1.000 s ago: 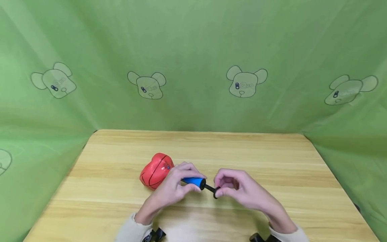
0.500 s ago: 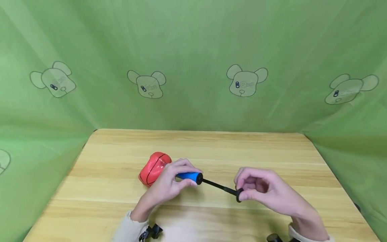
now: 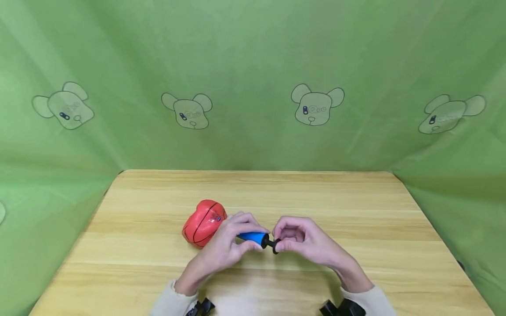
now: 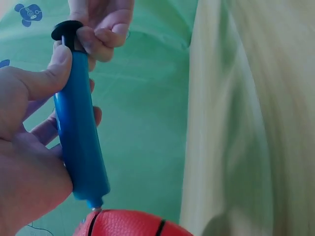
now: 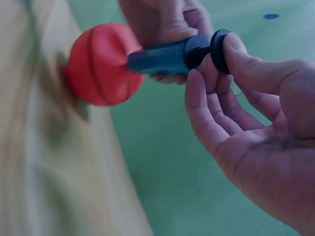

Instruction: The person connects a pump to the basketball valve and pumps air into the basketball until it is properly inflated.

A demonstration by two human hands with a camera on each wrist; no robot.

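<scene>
My left hand grips the blue barrel of a small hand pump, fingers wrapped on one side and thumb on the other. The pump's nozzle end meets a red ball with black seam lines, which looks dented and only partly filled. My right hand pinches the black disc handle between thumb and fingertips. Only a short length of the black rod shows between the handle and the barrel. In the right wrist view the ball lies beyond the pump, its surface creased near the nozzle.
A wooden table lies under both hands. Green cloth printed with mouse-like heads hangs behind and at the sides. Black wrist camera mounts sit near the sleeve cuffs.
My right hand first drew the handle out to the right, lengthening the rod, then pushed it back left close to the barrel. The left hand and ball shifted only slightly.
</scene>
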